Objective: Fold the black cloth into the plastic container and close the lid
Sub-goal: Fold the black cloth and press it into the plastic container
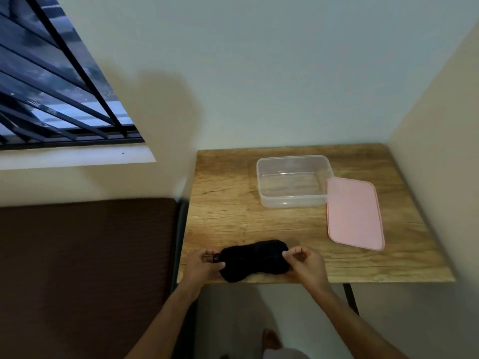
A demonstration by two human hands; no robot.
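The black cloth [252,260] lies bunched in a long lump near the front edge of the wooden table [228,216]. My left hand [204,265] pinches its left end. My right hand [304,263] grips its right end with curled fingers. The clear plastic container [294,200] stands open and holds nothing, toward the back of the table. Its pink lid [353,213] lies flat on the table just right of it, touching the container's right side.
The table stands in a corner, with walls behind and to the right. A brown padded surface [85,268] runs along the table's left side. A barred window [57,89] is up at the left. A foot [270,338] shows on the floor below.
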